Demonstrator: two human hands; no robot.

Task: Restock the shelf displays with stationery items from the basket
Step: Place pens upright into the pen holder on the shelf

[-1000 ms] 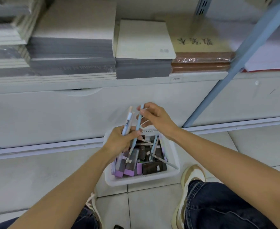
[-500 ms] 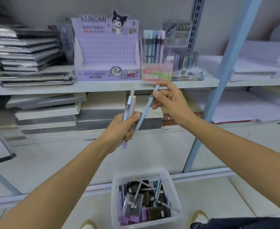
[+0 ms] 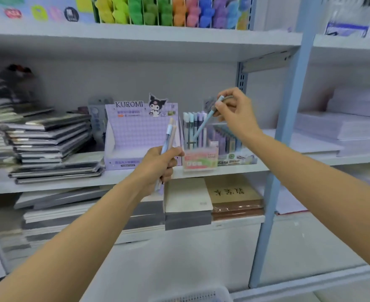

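While your right hand [image 3: 234, 114] pinches the slim light-blue plastic pen [image 3: 202, 126] by its upper end, the barrel slants down-left from your fingers, its lower tip among the upright pens of the pink-fronted display box [image 3: 199, 163]. Your left hand [image 3: 160, 168] clenches a bunch of pale pens [image 3: 170, 136] that stick up above the fist.

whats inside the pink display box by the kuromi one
A row of upright pens stands in the pink display box; the right hand holds a blue pen slanted among them. Lower ends are hidden behind its front.
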